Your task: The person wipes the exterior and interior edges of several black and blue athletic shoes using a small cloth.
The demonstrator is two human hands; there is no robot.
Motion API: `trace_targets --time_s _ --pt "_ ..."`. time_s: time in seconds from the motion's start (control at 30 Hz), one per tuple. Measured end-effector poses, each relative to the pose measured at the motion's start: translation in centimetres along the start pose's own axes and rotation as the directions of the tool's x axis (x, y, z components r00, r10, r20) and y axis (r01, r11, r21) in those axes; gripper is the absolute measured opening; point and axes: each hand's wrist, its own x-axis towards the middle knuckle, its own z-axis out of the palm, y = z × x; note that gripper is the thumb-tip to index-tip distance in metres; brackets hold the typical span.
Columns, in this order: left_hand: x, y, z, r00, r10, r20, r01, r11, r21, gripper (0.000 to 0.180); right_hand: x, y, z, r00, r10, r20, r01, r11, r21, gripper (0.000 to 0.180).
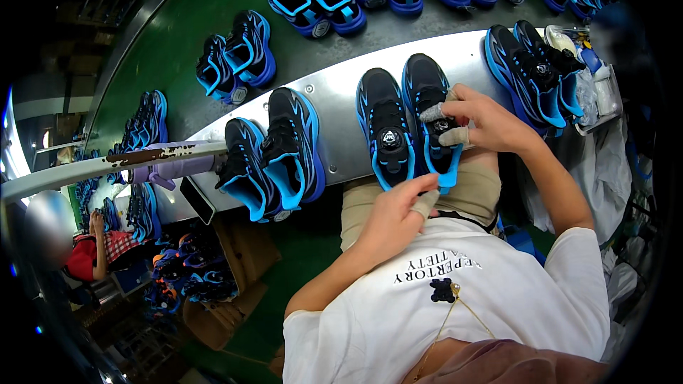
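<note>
While shoes [382, 92] line metal bench [339, 128], dim flr [307, 242] is prob. green.

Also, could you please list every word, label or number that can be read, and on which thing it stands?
White T-shirt: black lettering, upside down in this view; I will not copy its words.
Round dial on a black-and-blue shoe: pale marking, too small to read.
</note>
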Motion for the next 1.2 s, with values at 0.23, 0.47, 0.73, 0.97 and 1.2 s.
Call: trace_targets --time_s 0.23,0.47,0.73,0.97,1.2 --pt "5.7 -2.0 2.9 0.981 -0.157 0.111 0.183 0.587 -0.789 0.032 -0.7 -0.1 2.5 0.977 0.032 -0.209 -0.07 0.982 -0.176 0.031" --pt "6.1 -2.2 4.2 0.987 -0.162 0.0 0.093 0.563 -0.822 0.029 0.0 2.0 1.2 0.981 -0.16 -0.106 0.156 0.987 -0.043 0.032" --pt "6.3 -2.1 4.1 0.98 -0.2 -0.018 0.105 0.585 -0.804 0.028 0.3 3.7 -0.2 0.98 0.066 -0.186 -0.019 0.97 0.243 0.026" --pt "6.6 -2.3 3.7 0.981 -0.193 -0.006 0.114 0.606 -0.788 0.032 0.9 0.7 0.5 0.997 -0.051 -0.065 0.048 0.998 -0.033 0.033" --pt "6.8 -1.4 4.0 0.968 -0.25 0.013 0.171 0.622 -0.764 0.031 1.7 2.7 0.3 0.997 0.028 0.077 -0.036 0.995 0.098 0.036"
